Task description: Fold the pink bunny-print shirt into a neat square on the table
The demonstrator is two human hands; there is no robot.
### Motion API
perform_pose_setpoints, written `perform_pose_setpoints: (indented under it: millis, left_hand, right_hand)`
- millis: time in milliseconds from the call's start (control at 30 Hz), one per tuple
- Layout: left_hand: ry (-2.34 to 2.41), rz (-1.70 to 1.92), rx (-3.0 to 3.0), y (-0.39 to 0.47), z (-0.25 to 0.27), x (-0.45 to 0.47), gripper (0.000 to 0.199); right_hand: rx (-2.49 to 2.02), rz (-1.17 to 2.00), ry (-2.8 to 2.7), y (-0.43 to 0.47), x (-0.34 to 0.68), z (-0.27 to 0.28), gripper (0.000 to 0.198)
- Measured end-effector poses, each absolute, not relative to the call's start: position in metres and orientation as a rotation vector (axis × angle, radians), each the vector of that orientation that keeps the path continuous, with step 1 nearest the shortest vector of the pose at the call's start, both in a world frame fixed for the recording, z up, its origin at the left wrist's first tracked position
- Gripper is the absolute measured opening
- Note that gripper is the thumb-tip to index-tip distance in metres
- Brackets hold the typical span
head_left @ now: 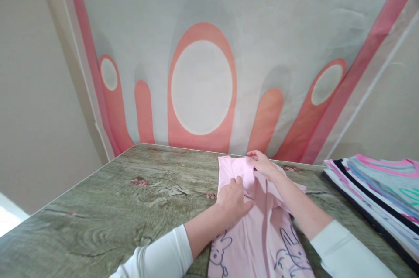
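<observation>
A person's left hand (pixel 234 201) rests on a pale pink cloth garment printed with dark-outlined rabbits (pixel 244 247), its fingers curled at a turned-over flap near the top; whether they pinch the fabric or merely press it cannot be told. The right hand (pixel 261 164) reaches across the garment's upper edge, fingers extended and partly spread at the flap's side; its thumb is too hidden to show how firm the hold is. The two hands appear set close together to control that folded part, the left likely steadying the cloth beneath it. White sleeves end well above both wrists, baring the forearms. The garment lies lengthwise on a greenish-brown wood-grain table (pixel 108 208), its top near the far edge, probably to keep the cloth supported. At right, well apart, sits a stack of folded, multicoloured clothes (pixel 376 195), a grey, pink-trimmed piece uppermost. Behind stands a pale grey panel with coral arches (pixel 281 16).
</observation>
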State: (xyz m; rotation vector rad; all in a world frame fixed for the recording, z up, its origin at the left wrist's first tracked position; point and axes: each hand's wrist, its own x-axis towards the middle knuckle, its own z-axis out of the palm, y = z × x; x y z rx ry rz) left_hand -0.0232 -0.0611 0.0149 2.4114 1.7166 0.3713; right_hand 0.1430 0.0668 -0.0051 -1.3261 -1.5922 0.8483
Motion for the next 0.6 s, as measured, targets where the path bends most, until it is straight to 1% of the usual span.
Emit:
perform_pose_setpoints:
  millis: [33, 67, 200, 300, 433, 600]
  left_hand:
    - [1.744, 0.361, 2.392, -0.063, 0.015, -0.022, 0.049]
    - [1.768, 0.340, 2.375, -0.065, 0.016, -0.021, 0.049]
    - [1.799, 0.247, 2.371, -0.065, 0.021, -0.020, 0.033]
    - [1.760, 0.260, 2.385, -0.065, 0.026, -0.022, 0.030]
    - [1.676, 0.346, 2.443, -0.066, 0.030, -0.023, 0.029]
    - [1.596, 0.344, 2.516, -0.065, 0.026, -0.022, 0.036]
  right_hand:
    - [-1.265, 0.911, -1.516, 0.067, 0.143, -0.005, 0.031]
    - [-1.215, 0.964, -1.449, 0.067, 0.142, -0.006, 0.032]
    - [-1.129, 1.084, -1.346, 0.067, 0.144, -0.004, 0.033]
    - [-1.149, 1.074, -1.379, 0.066, 0.149, -0.002, 0.027]
    - [-1.280, 0.860, -1.523, 0.065, 0.159, 0.000, 0.023]
    - [-1.532, 0.520, -1.777, 0.061, 0.172, -0.002, 0.033]
